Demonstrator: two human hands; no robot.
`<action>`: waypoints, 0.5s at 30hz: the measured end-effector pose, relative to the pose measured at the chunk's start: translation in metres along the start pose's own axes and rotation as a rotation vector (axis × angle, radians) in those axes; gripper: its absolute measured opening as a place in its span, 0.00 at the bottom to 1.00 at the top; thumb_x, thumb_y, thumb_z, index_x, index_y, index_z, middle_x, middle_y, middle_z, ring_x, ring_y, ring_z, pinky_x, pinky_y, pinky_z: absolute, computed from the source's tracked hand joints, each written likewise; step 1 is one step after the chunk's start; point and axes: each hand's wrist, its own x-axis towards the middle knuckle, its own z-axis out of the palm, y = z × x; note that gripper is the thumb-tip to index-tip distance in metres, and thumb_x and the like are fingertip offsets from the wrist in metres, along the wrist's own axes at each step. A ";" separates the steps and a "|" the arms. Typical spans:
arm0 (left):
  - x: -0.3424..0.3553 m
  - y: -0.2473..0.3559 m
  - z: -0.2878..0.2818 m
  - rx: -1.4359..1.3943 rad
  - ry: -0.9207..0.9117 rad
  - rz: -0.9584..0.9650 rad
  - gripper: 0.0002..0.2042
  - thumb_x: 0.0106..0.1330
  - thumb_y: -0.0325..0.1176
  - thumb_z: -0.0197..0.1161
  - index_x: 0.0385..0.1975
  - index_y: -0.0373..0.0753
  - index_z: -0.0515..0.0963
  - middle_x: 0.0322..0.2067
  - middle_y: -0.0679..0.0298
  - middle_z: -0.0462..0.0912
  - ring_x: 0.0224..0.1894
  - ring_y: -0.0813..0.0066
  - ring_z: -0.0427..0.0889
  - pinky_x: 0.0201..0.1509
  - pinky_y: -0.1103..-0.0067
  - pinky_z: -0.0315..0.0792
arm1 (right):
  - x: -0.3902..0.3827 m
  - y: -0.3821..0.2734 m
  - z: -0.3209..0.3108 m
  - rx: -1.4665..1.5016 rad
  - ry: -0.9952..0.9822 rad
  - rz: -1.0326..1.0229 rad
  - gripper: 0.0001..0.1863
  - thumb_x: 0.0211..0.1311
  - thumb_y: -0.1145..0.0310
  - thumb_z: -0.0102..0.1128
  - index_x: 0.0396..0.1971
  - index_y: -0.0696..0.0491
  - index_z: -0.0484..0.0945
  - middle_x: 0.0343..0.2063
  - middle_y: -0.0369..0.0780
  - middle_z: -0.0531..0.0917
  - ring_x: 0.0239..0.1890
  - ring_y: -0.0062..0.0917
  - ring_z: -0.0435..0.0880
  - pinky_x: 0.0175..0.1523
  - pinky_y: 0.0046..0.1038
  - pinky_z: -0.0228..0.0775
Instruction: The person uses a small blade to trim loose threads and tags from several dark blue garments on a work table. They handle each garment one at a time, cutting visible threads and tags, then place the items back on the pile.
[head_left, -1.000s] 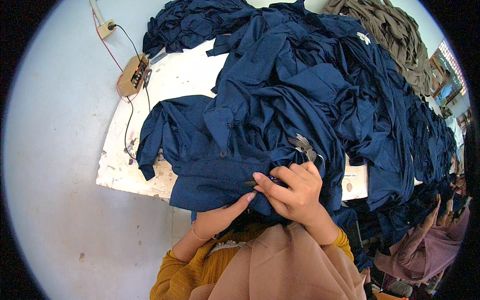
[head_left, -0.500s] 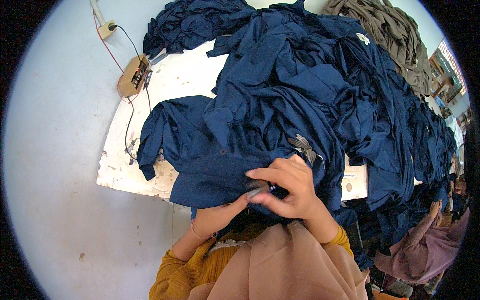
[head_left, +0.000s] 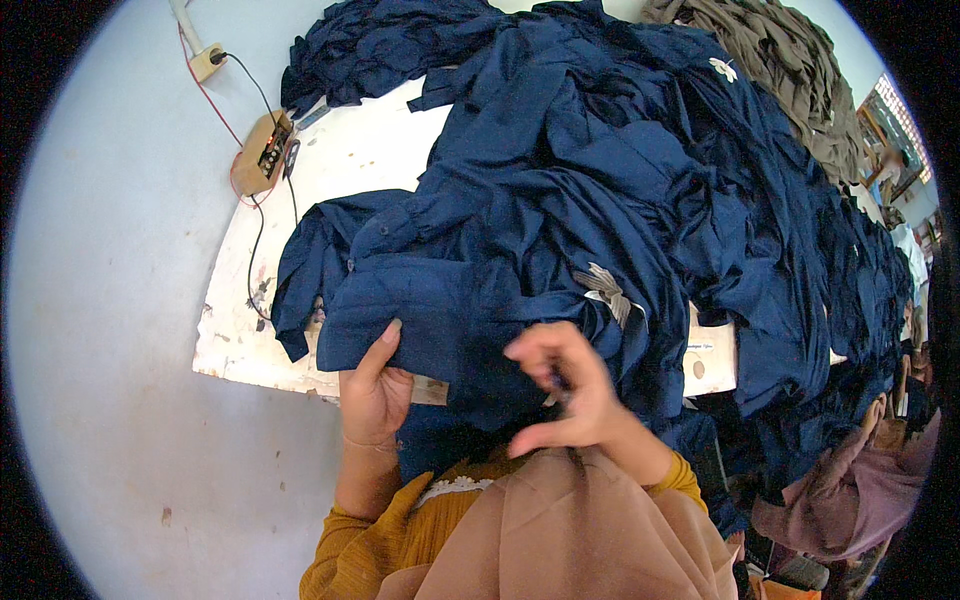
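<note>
My left hand is closed on the lower edge of a navy garment, its thumb on top and its fingers underneath. Small dark buttons show along a placket near the held part. To the right, apart from that edge, my right hand is smeared by motion. Its thumb and forefinger are spread, while the other fingers curl around a small dark thing I cannot make out. A bundle of grey-and-white strips lies on the navy cloth just beyond my right hand.
More navy garments heap over the white table. A brown-grey cloth pile lies at the far right. A power strip with cables sits at the left edge by the wall. Another person's sleeve shows at lower right.
My left hand has moved left and now grips the garment's edge, which has shifted left and turned. My right hand has drawn apart from the left, its thumb and forefinger spreading wider.
</note>
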 end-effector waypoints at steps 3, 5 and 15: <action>-0.006 -0.004 0.004 -0.042 -0.061 -0.029 0.21 0.67 0.16 0.54 0.60 0.34 0.68 0.55 0.53 0.77 0.56 0.59 0.79 0.62 0.65 0.75 | -0.001 0.016 0.030 -0.271 0.125 -0.016 0.30 0.37 0.64 0.81 0.45 0.52 0.78 0.26 0.35 0.75 0.27 0.23 0.72 0.34 0.26 0.65; -0.009 -0.004 0.001 -0.032 -0.139 -0.012 0.21 0.69 0.19 0.52 0.62 0.35 0.66 0.56 0.53 0.76 0.58 0.59 0.78 0.64 0.65 0.74 | 0.009 0.028 0.024 -0.676 0.125 -0.123 0.25 0.39 0.70 0.75 0.44 0.51 0.79 0.24 0.36 0.75 0.24 0.25 0.73 0.31 0.27 0.63; -0.010 -0.029 -0.014 0.093 -0.207 -0.182 0.27 0.71 0.26 0.54 0.69 0.40 0.56 0.56 0.56 0.74 0.54 0.67 0.78 0.59 0.64 0.75 | 0.002 -0.027 -0.113 -1.135 0.642 -0.104 0.21 0.44 0.85 0.54 0.41 0.56 0.83 0.30 0.45 0.82 0.32 0.36 0.82 0.40 0.29 0.73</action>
